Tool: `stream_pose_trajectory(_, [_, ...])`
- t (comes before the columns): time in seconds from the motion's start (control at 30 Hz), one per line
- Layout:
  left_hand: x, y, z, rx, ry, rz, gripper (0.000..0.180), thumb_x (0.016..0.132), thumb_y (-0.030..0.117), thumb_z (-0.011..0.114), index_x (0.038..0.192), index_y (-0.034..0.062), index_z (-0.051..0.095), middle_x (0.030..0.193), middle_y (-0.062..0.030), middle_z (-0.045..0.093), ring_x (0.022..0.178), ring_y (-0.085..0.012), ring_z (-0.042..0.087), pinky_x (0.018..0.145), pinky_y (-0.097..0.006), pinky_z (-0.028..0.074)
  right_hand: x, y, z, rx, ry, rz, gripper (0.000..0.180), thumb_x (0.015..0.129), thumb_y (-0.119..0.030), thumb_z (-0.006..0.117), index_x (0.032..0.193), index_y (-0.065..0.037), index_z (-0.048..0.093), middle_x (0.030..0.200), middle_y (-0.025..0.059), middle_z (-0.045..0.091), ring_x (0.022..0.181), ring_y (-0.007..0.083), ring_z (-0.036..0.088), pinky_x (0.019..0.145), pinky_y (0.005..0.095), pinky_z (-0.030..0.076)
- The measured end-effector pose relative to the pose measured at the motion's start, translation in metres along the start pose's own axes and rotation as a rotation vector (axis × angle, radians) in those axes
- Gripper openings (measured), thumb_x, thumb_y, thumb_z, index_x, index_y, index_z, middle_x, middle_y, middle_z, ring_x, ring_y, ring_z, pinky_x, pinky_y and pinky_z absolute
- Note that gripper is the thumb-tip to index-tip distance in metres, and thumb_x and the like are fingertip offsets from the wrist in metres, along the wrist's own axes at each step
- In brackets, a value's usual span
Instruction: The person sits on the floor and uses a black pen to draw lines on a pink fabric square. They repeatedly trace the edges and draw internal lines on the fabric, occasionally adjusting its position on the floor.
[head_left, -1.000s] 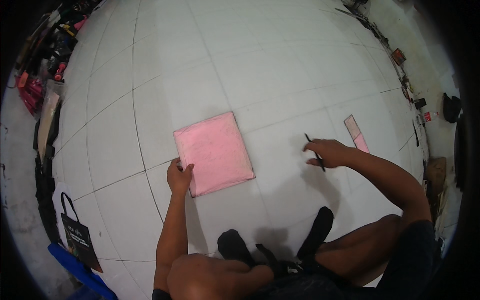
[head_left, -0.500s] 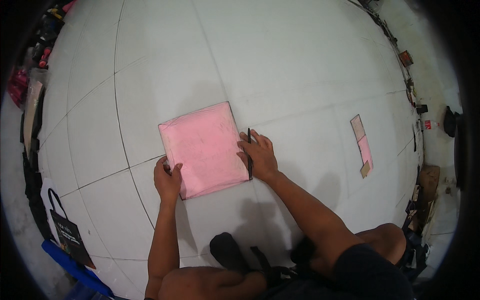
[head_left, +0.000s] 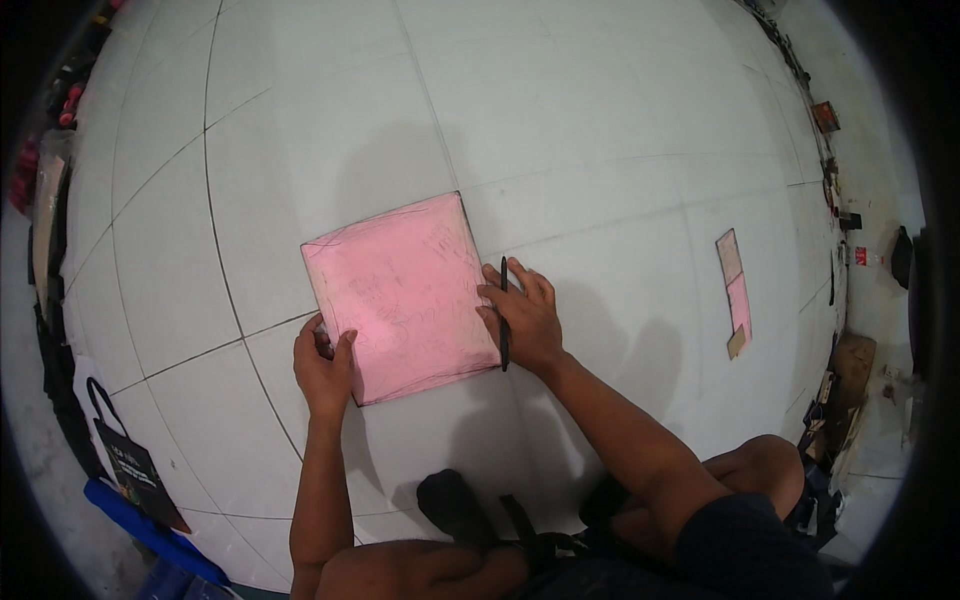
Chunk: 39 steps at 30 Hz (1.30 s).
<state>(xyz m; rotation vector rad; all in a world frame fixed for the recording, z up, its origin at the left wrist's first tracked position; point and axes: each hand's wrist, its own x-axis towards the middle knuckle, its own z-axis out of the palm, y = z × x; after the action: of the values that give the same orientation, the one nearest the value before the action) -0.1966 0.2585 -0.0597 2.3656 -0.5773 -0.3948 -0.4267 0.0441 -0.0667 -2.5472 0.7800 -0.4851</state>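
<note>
A pink square board (head_left: pixel 405 295), with dark edges and scribbled pen marks along its borders, is tilted slightly in front of me. My left hand (head_left: pixel 325 372) grips its left edge near the lower corner, thumb on top and fingers at the side. At the right edge is my right hand (head_left: pixel 532 318), its fingertips touching the board. A black pen (head_left: pixel 504 330) is held in that hand, upright in the picture along the board's right side.
To the right, a narrow pink and tan strip (head_left: pixel 737 290) lies on the white tiled floor (head_left: pixel 620 110), a small brown piece (head_left: pixel 739 342) at its lower end. A black bag (head_left: pixel 138 465) and a blue item (head_left: pixel 150 535) are at lower left. Clutter lines both walls.
The view has shifted slightly, and the board looks a little larger. Both hands keep their places on its edges, the pen still in the right.
</note>
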Motion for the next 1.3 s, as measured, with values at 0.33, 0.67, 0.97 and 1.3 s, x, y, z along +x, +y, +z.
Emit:
stream_pose_trajectory(0.33, [0.001, 0.002, -0.007, -0.072, -0.099, -0.084, 0.047, 0.09, 0.015, 0.079, 0.131, -0.0013, 0.063, 0.089, -0.0036, 0.062, 0.076, -0.0117, 0.056, 0.069, -0.029, 0.05, 0.0, -0.001, -0.001, 0.002, 0.002, 0.01, 0.028, 0.09, -0.02, 0.076, 0.116, -0.012, 0.071, 0.136, 0.0067, 0.069, 0.14, 0.0329, 0.05, 0.113, 0.0476, 0.033])
stream_pose_trajectory(0.67, [0.003, -0.001, -0.007, -0.08, -0.109, -0.123, 0.048, 0.087, 0.014, 0.08, 0.131, 0.0008, 0.065, 0.099, -0.0106, 0.064, 0.083, -0.0186, 0.06, 0.076, -0.033, 0.053, 0.0, 0.001, 0.002, 0.014, 0.029, -0.013, 0.032, 0.085, -0.014, 0.08, 0.116, -0.011, 0.071, 0.135, 0.009, 0.07, 0.138, 0.0348, 0.052, 0.112, 0.0493, 0.035])
stream_pose_trajectory(0.97, [0.002, 0.003, -0.01, -0.07, -0.122, -0.118, 0.047, 0.089, 0.012, 0.077, 0.131, -0.0026, 0.063, 0.099, -0.01, 0.063, 0.085, -0.0186, 0.059, 0.079, -0.034, 0.052, -0.001, 0.004, 0.001, 0.039, 0.023, -0.019, 0.03, 0.09, -0.02, 0.075, 0.118, -0.01, 0.07, 0.136, 0.0087, 0.067, 0.135, 0.0364, 0.053, 0.11, 0.0562, 0.039])
stream_pose_trajectory(1.3, [0.005, -0.001, -0.01, -0.068, -0.124, -0.096, 0.047, 0.087, 0.014, 0.08, 0.129, -0.0006, 0.064, 0.097, -0.0084, 0.062, 0.082, -0.0179, 0.058, 0.076, -0.033, 0.051, -0.001, 0.0, 0.003, 0.003, 0.004, 0.013, 0.03, 0.088, -0.018, 0.079, 0.116, -0.012, 0.07, 0.135, 0.0074, 0.069, 0.138, 0.0334, 0.052, 0.113, 0.0488, 0.035])
